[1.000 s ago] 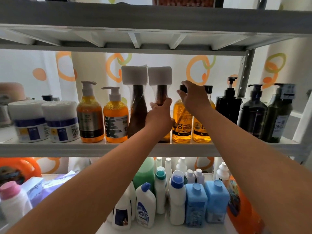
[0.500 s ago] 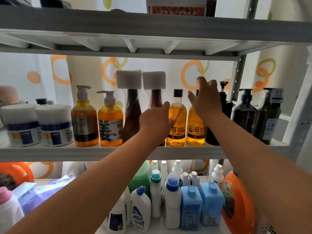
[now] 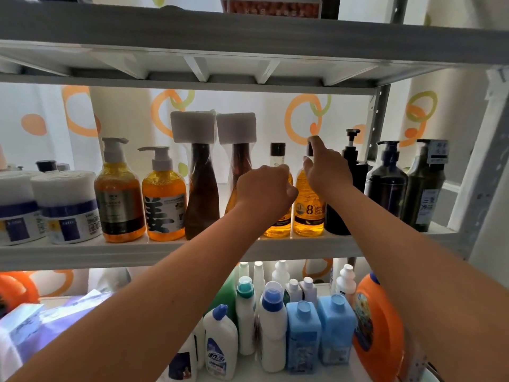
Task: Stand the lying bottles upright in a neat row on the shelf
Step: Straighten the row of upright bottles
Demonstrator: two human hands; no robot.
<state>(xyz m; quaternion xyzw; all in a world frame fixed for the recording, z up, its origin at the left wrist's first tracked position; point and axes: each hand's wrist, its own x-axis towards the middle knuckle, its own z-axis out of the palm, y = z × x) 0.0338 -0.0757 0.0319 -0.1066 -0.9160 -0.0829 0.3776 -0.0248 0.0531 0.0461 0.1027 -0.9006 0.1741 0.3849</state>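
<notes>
All bottles on the middle shelf stand upright in a row. Two amber bottles with black caps are side by side near the centre. My left hand is curled around the shoulder of the left amber bottle, hiding most of its body. My right hand pinches the black cap of the right amber bottle from above. Left of them stand two brown bottles topped with white foam blocks, the nearer one partly behind my left hand.
Two orange pump bottles and two white tubs fill the shelf's left side. Dark pump bottles crowd the right, by the metal upright. The shelf above hangs low. Detergent bottles pack the shelf below.
My left hand has shifted right from the second brown bottle onto the left amber bottle. My right hand left that bottle's cap and now pinches the right amber bottle's cap.
</notes>
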